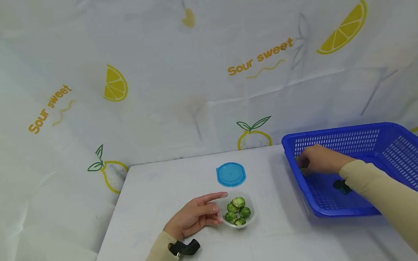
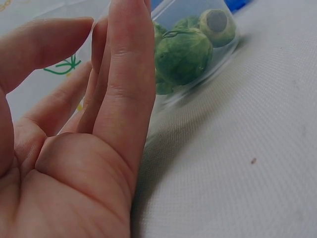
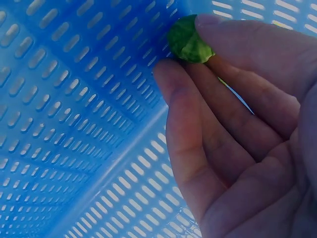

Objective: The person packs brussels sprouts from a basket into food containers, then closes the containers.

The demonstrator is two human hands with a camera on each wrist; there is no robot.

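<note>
Several green sprouts (image 1: 238,202) are sitting in a clear bowl (image 1: 246,200), which I am using as my landmark. From my distant seat I am seeing the left hand (image 1: 194,216) at the bowl's left side, its fairly straight fingers spreading loosely and touching it. To the right of the bowl, a blue basket (image 1: 360,136) is standing. Inside, near the wall that is facing the bowl, the right hand (image 1: 315,160) is pinching another sprout (image 3: 188,42) between thumb and fingers. Behind the bowl, a blue lid (image 1: 231,174) is lying flat.
</note>
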